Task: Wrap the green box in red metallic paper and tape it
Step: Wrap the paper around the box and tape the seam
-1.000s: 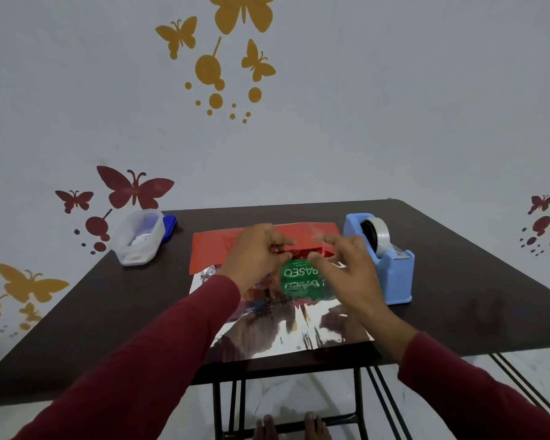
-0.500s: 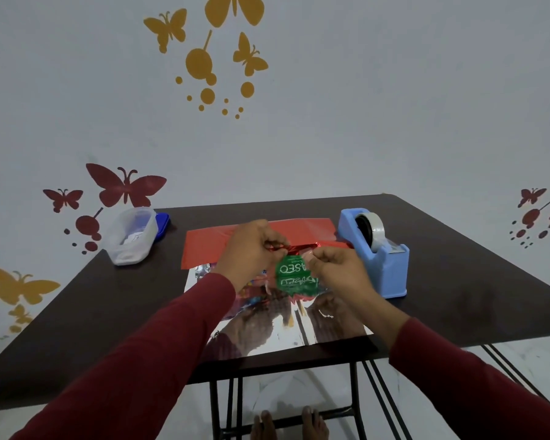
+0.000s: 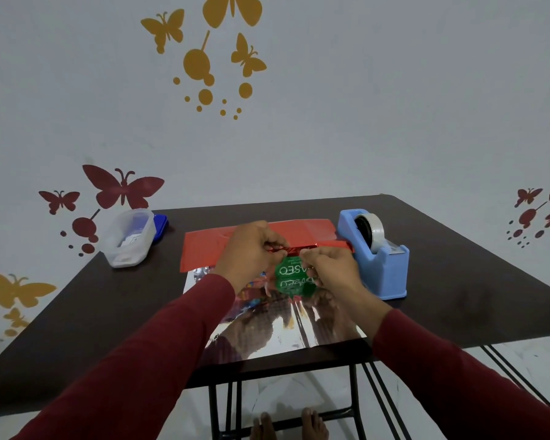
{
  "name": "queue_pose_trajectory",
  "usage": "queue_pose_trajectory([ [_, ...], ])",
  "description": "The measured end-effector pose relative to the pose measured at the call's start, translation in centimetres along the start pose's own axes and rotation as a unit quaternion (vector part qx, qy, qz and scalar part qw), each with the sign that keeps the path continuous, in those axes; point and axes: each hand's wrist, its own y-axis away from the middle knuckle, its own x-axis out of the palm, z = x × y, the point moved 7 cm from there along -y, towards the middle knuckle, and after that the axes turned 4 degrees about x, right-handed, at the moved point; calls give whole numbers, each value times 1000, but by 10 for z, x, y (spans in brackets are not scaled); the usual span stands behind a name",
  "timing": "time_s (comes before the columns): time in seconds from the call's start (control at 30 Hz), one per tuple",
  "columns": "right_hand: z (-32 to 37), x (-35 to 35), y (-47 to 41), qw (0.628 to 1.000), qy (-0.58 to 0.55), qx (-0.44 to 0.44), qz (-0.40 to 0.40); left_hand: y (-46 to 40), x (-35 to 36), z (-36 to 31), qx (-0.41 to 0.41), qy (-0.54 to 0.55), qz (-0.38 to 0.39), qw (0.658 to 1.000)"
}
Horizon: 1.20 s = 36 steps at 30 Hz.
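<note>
A green box [image 3: 291,269] with white lettering lies on the shiny silver underside of the red metallic paper [image 3: 204,249], mid-table. Its mirror image shows in the foil just in front of it. The paper's far half shows red and folds over the box's far edge. My left hand [image 3: 251,252] pinches that red fold at the box's top left. My right hand [image 3: 329,268] pinches the same fold at the top right and covers the box's right side. The near silver half [image 3: 286,331] lies flat toward me.
A blue tape dispenser [image 3: 378,258] with a clear tape roll stands right of the box, close to my right hand. A clear plastic container [image 3: 129,238] with a blue lid behind it sits at the table's back left. The dark table [image 3: 473,281] ends near my elbows.
Both hands have drawn closer together over the box's far edge, and the red fold has come further over the box. My right hand shifted left and closed its fingers on the paper.
</note>
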Motion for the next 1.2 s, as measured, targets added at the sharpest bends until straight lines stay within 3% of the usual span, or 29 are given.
queue_pose_trajectory([
  [0.77, -2, -8, -13, 991, 126, -8, -33, 0, -1, -1, 4, 32, 10, 999],
  [0.83, 2, -10, -15, 975, 216, -27, -40, 0, -1, -1, 5, 31, 11, 999],
  [0.93, 12, -15, -11, 920, 378, -68, -70, 0, -2, 0, -4, 37, 12, 999],
  [1.07, 17, -20, 0, 867, 473, -119, -100, 2, -2, -1, -5, 43, 14, 999],
  [1.2, 29, -22, 0, 890, 422, -120, -121, 1, -3, 0, -3, 34, 15, 999],
])
